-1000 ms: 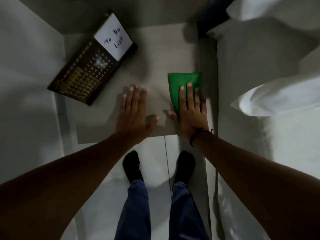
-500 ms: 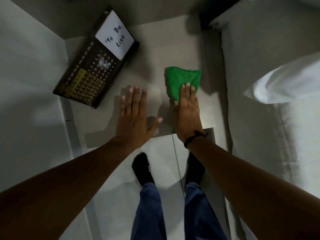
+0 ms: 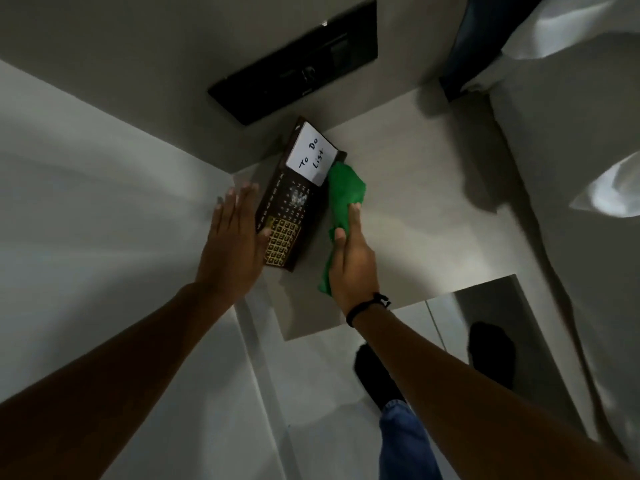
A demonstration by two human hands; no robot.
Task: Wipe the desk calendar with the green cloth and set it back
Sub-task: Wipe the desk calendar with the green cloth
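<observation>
green cloth (image 3: 344,199) is pinched in the right hand (image 3: 353,268), just beside the desk calendar (image 3: 294,202) on the grey table (image 3: 415,188). the left hand (image 3: 233,244) is spread flat, its thumb touching the calendar.

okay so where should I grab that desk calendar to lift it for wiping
Probably by its long left edge, where the left hand already rests. The desk calendar is a thin slab, so thumb on its face and fingers behind should pinch it. The green cloth occupies the right edge.

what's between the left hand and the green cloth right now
The desk calendar lies between the left hand and the green cloth, which the right hand grips, in the head view.
</observation>
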